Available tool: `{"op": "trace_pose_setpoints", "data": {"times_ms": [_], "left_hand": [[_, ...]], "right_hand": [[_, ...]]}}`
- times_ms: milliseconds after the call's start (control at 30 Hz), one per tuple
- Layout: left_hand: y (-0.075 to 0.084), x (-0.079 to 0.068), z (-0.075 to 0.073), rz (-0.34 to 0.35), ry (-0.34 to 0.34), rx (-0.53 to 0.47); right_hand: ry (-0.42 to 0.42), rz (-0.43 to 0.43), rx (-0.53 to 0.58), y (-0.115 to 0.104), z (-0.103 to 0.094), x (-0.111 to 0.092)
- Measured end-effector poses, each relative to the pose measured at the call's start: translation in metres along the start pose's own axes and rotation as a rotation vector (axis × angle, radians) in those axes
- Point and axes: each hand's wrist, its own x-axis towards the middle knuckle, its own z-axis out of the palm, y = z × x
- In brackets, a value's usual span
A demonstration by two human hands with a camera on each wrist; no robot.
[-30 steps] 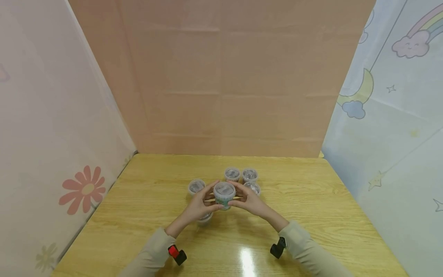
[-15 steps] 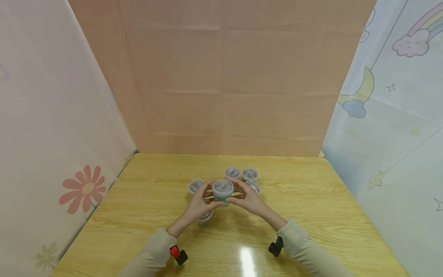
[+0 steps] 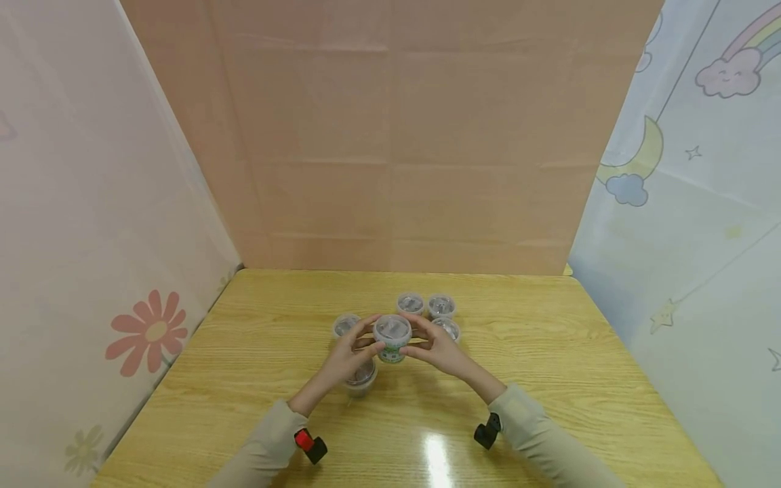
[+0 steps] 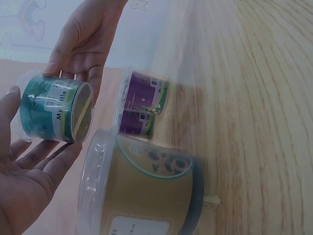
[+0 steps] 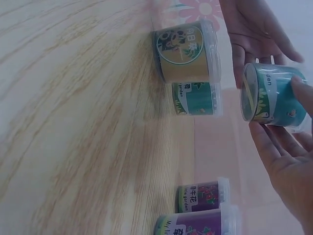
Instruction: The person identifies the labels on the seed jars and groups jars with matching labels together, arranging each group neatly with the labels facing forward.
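Note:
Between my two hands, raised over the table, is a teal plastic tub (image 3: 391, 352) with a clear lid and a "My little garden" label. It is upright, lid up. My left hand (image 3: 343, 360) curves its fingers round the left side, the thumb near the front. From the right, my right hand (image 3: 444, 354) grips it with thumb in front and fingers behind. A brown tub (image 5: 183, 54) stands on the table beneath my left hand, partly covered by it in the head view. Behind that hand is another teal tub (image 5: 198, 99).
Three more lidded tubs stand right of centre behind my right hand: a back left tub (image 3: 410, 303), a back right tub (image 3: 441, 306) and a nearer tub (image 3: 448, 329). Purple labels show on a small tub (image 5: 198, 197) and its neighbour. A tan backdrop (image 3: 390, 169) rises behind the table (image 3: 518, 339).
The held teal tub has risen slightly and shifted a little left. My left thumb has moved up off the tub's lower front, and more of the brown tub shows.

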Motion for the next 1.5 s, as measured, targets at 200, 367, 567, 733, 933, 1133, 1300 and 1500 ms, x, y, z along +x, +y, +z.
{"op": "trace_pose_setpoints", "data": {"times_ms": [200, 367, 567, 733, 933, 1133, 1300, 1500], "left_hand": [[0.008, -0.002, -0.002, -0.008, 0.002, -0.013], [-0.011, 0.001, -0.006, -0.004, 0.015, -0.029], [-0.022, 0.004, -0.011, 0.017, 0.033, 0.026], [-0.023, 0.006, -0.014, 0.033, 0.051, 0.102], [-0.025, 0.008, -0.017, 0.06, 0.062, 0.149], [-0.028, 0.012, -0.022, 0.08, 0.072, 0.229], [-0.028, 0.014, -0.025, 0.066, 0.079, 0.299], [-0.03, 0.016, -0.026, 0.101, 0.076, 0.398]], "right_hand": [[-0.026, 0.013, -0.009, 0.019, -0.001, 0.003], [-0.023, 0.011, -0.028, 0.018, 0.0, 0.005], [-0.002, 0.031, -0.096, 0.016, 0.001, 0.008], [0.003, 0.042, -0.097, 0.015, 0.002, 0.01], [0.025, 0.061, -0.126, 0.018, 0.002, 0.013], [0.049, 0.06, -0.176, 0.022, 0.003, 0.016], [0.064, 0.04, -0.207, 0.024, 0.004, 0.018], [0.067, 0.058, -0.251, 0.025, 0.005, 0.021]]}}
